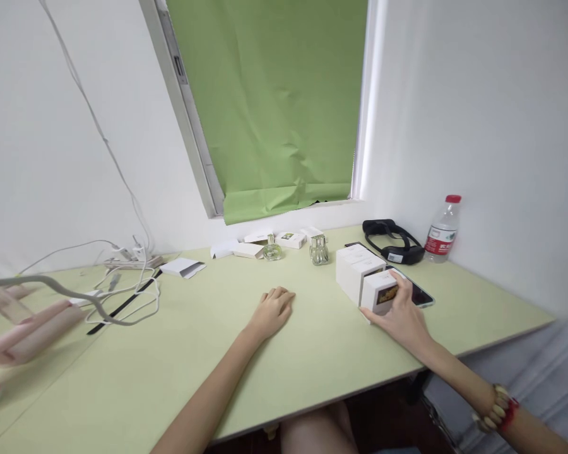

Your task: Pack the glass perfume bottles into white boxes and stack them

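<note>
My right hand (402, 318) grips the nearest white box (373, 291), thumb on the near lower edge and fingers over the top and right side. That small carton has a dark picture on its face and is slightly apart from the other white boxes (353, 268) lined up behind it. On the tabletop, my left hand (271, 312) rests palm down with loosely bent fingers and nothing visible in it. Beyond it stand a round glass perfume bottle (272, 250) and a clear ribbed glass bottle (319, 251).
Opened white cartons (248, 250) lie along the back. A phone (421, 293) sits partly behind the boxes. Further right are a black headset (394, 241) and a plastic water bottle (442, 230). White cables (144, 296), a power strip (132, 262) and a pink stand (38, 331) occupy the left.
</note>
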Action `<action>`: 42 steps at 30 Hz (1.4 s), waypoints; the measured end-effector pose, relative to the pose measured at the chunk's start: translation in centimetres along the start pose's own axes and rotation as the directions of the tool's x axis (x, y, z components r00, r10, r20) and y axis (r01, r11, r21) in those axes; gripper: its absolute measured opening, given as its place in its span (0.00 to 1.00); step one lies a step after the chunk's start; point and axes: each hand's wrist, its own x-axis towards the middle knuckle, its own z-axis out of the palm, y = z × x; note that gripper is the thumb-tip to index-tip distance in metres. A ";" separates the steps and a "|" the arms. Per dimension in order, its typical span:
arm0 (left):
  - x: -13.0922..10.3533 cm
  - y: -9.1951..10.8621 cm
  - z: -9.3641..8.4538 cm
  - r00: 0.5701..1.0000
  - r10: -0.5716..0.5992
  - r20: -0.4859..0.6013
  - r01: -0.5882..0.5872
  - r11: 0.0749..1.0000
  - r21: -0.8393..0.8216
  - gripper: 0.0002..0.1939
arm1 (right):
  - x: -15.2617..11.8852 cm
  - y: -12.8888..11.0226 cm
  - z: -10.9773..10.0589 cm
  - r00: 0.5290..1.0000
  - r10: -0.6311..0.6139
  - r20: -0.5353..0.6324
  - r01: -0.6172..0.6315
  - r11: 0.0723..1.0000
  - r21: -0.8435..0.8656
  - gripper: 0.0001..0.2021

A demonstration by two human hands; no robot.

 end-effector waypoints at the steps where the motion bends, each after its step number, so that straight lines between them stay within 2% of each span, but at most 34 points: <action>1: 0.0 0.0 0.0 1.000 -0.002 0.001 0.002 1.000 0.003 0.17 | 0.1 0.0 0.4 1.000 -0.010 -0.004 0.010 1.000 0.010 0.47; 5: -0.1 0.1 -0.1 1.000 -0.012 0.001 0.012 1.000 0.009 0.18 | 0.5 -0.3 1.8 0.998 -0.051 -0.022 0.052 0.996 0.076 0.52; 8: -0.1 0.2 -0.1 1.000 -0.019 0.004 0.019 1.000 0.012 0.18 | 1.2 -1.2 1.7 0.987 -0.109 -0.120 0.115 0.992 0.047 0.54; 11: -0.2 0.3 0.0 1.000 -0.017 0.001 0.017 1.000 0.017 0.18 | 2.2 -2.6 0.5 0.966 -0.147 -0.211 0.146 0.989 -0.019 0.50; 14: -0.2 0.3 0.0 1.000 -0.018 0.004 0.018 1.000 0.025 0.17 | 3.6 -3.4 -0.6 0.948 -0.260 -0.184 0.247 0.964 -0.095 0.40; 16: -0.2 0.3 0.1 1.000 -0.019 0.009 0.019 0.999 0.032 0.18 | 4.6 -3.4 -0.9 0.913 -0.388 -0.126 0.369 0.918 -0.146 0.33; 18: -0.2 0.3 0.2 1.000 -0.014 0.014 0.013 0.999 0.040 0.18 | 5.4 -2.9 -0.9 0.856 -0.512 -0.072 0.495 0.852 -0.171 0.29; 20: -0.2 0.2 0.3 1.000 -0.004 0.014 0.003 0.999 0.051 0.18 | 5.9 -2.2 -0.7 0.794 -0.608 -0.034 0.594 0.786 -0.172 0.27; 22: -0.1 0.2 0.4 1.000 0.005 0.007 -0.005 0.998 0.063 0.18 | 5.8 -1.5 -0.6 0.754 -0.656 -0.024 0.645 0.747 -0.163 0.27; 23: -0.1 0.2 0.4 1.000 0.009 0.002 -0.009 0.998 0.069 0.18 | 5.6 -1.1 -0.6 0.755 -0.655 -0.023 0.644 0.749 -0.156 0.28; 25: -0.1 0.1 0.5 1.000 0.017 -0.006 -0.016 0.997 0.076 0.18 | 4.8 -0.4 -0.4 0.816 -0.577 -0.031 0.569 0.812 -0.129 0.36; 28: -0.1 0.1 0.6 1.000 0.023 -0.009 -0.022 0.997 0.080 0.18 | 2.9 0.7 0.3 0.945 -0.326 -0.037 0.326 0.945 -0.025 0.52; 30: -0.1 0.1 0.6 1.000 0.022 -0.008 -0.021 0.996 0.082 0.18 | 1.7 1.2 0.8 0.978 -0.209 -0.020 0.209 0.977 0.046 0.58; 33: 0.0 0.1 0.6 1.000 0.016 -0.012 -0.015 0.997 0.077 0.18 | 1.0 0.8 0.8 0.985 -0.173 0.020 0.172 0.984 0.052 0.59; 38: 0.0 0.2 0.5 1.000 0.012 -0.006 -0.011 0.998 0.068 0.18 | 2.4 -1.6 -0.7 0.956 -0.291 0.045 0.294 0.945 -0.141 0.51; 42: -0.1 0.3 0.5 1.000 0.012 0.005 -0.013 0.997 0.077 0.18 | 2.7 -2.1 -0.6 0.935 -0.332 0.128 0.351 0.918 -0.182 0.53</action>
